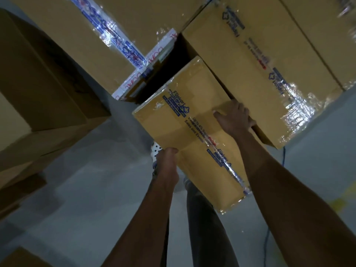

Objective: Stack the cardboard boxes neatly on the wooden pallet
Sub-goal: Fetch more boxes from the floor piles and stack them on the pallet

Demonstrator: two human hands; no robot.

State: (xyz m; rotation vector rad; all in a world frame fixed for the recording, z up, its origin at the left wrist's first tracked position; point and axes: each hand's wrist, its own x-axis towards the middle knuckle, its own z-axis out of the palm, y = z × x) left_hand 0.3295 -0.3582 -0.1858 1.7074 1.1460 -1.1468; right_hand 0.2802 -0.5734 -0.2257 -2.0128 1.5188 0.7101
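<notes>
Left hand (167, 160) grips the box (173, 122) by its near long edge, right hand (235, 118) by its far one, with the stack (260, 74) just beyond the right hand.

Two hands, left (167, 160) and right (234, 117), at least six cardboard boxes (192, 120), one blue cable (284, 157).

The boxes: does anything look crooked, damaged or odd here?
Nothing looks crushed or spilled. The smaller box gripped by the left hand and right hand juts out past the large box beside it, not flush yet. The clear tape on that large box's end is wrinkled.
</notes>
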